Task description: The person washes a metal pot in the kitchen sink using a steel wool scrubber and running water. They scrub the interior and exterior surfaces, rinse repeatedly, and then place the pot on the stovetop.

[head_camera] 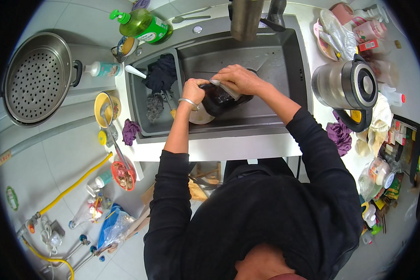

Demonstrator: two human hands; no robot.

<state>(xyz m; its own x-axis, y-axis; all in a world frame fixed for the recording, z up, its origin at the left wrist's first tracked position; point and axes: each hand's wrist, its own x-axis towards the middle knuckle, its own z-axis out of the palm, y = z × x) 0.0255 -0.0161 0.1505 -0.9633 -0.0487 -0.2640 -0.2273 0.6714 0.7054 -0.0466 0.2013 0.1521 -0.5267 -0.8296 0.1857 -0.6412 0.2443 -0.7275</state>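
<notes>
A dark, glossy container is tilted inside the grey kitchen sink. My left hand, with a bangle at the wrist, grips its left rim. My right hand holds a pale cloth against the container's upper side. Beneath the container, a pale round dish shows in part. Left of my left hand, a grey basin holds a dark cloth, a steel-wool scrubber and a white-handled utensil.
The metal faucet overhangs the sink's back edge. A green soap pump bottle stands at back left. To the right is a glass kettle; purple cloths lie near it. At left are a perforated steamer pot and a yellow enamel mug.
</notes>
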